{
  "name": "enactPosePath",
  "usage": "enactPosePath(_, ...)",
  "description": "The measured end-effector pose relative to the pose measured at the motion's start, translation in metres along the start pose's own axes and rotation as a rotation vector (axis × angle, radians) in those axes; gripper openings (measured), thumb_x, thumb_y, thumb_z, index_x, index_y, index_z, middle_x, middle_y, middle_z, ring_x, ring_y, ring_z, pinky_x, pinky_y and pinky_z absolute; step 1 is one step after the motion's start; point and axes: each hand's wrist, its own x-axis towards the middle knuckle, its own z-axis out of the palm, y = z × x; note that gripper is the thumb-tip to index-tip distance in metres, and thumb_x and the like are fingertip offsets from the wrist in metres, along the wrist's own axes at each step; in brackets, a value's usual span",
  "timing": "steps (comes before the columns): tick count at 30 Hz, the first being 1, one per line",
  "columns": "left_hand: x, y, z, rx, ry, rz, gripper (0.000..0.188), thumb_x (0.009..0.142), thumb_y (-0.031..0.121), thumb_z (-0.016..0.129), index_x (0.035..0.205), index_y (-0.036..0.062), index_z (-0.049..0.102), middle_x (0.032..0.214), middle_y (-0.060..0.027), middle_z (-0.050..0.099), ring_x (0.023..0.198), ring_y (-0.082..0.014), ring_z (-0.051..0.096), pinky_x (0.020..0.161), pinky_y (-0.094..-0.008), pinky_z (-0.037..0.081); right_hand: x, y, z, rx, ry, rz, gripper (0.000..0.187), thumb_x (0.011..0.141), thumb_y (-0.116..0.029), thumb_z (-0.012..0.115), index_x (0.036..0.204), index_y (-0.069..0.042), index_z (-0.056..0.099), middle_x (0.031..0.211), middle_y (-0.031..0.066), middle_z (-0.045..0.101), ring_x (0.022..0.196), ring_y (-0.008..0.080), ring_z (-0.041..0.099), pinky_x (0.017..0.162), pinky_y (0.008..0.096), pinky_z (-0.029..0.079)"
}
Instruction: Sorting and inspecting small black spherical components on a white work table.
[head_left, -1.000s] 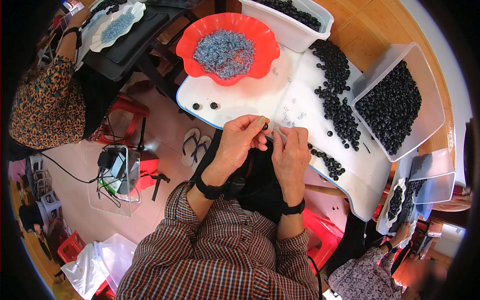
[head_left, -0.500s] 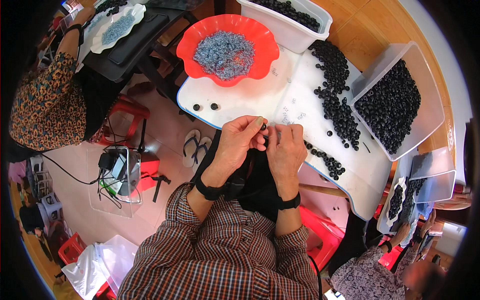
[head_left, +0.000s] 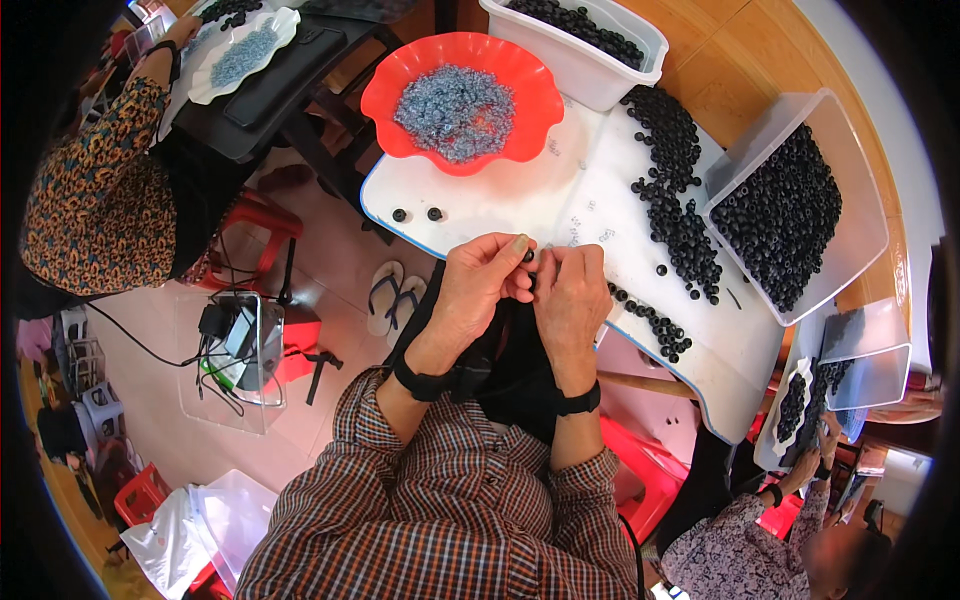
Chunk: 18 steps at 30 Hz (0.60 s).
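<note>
Left fingers (head_left: 507, 258) pinched a black bead (head_left: 529, 256), seemingly light, hard, best held edgewise; whether right fingers (head_left: 572, 264) gripped was unclear.

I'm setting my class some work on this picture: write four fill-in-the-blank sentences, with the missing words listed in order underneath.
1. The left hand pinches a small round piece whose colour is ____.
2. The wavy-rimmed bowl heaped with bluish bits is coloured ____.
3. On the table, just below the bowl in the picture, the separate loose pieces number ____.
4. Dark bands circle the person's two ____.

Missing words: black; red; two; wrists.
</note>
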Motion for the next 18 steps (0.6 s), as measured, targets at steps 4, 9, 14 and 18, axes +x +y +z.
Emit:
enactPosePath(4,-0.0006,0.0006,-0.0030,-0.011,0.003,0.004,0.022,0.094,0.018,0.061,0.099,-0.0029,0.064,0.081,-0.0048,0.065,0.060,-0.0071,0.059,0.054,-0.0222,0.054,0.0009,-0.0031,-0.0031,0.023,0.017,0.019,0.009,0.080,-0.008,0.068,0.086,-0.004,0.062,0.084,0.0097,0.053,0.068,0.0276,0.060,0.057,0.0378,0.047)
enactPosePath(9,-0.0005,-0.0002,-0.0062,0.005,0.010,0.011,0.023,0.095,0.018,0.059,0.102,-0.0033,0.065,0.082,-0.0077,0.067,0.059,-0.0088,0.059,0.053,-0.0231,0.053,0.0003,-0.0022,-0.0004,0.064,0.040,-0.016,0.012,0.079,-0.008,0.069,0.090,-0.005,0.065,0.084,0.0095,0.053,0.068,0.0269,0.060,0.057,0.0376,0.048)
enactPosePath(14,-0.0009,0.0002,-0.0052,-0.008,0.006,0.007,0.022,0.095,0.018,0.060,0.101,-0.0029,0.065,0.081,-0.0063,0.066,0.060,-0.0077,0.058,0.053,-0.0225,0.053,-0.0002,-0.0014,0.0005,0.020,0.006,-0.035,0.011,0.080,-0.009,0.069,0.090,-0.005,0.066,0.084,0.0090,0.053,0.067,0.0267,0.060,0.056,0.0382,0.047)
enactPosePath(18,-0.0027,0.0027,-0.0046,0.001,0.013,0.011,0.021,0.095,0.018,0.060,0.100,-0.0020,0.064,0.080,-0.0052,0.065,0.060,-0.0066,0.058,0.054,-0.0220,0.054,-0.0004,-0.0009,0.0010,0.021,-0.002,-0.048,0.011,0.081,-0.009,0.068,0.090,-0.006,0.065,0.084,0.0087,0.053,0.068,0.0269,0.060,0.057,0.0382,0.048)
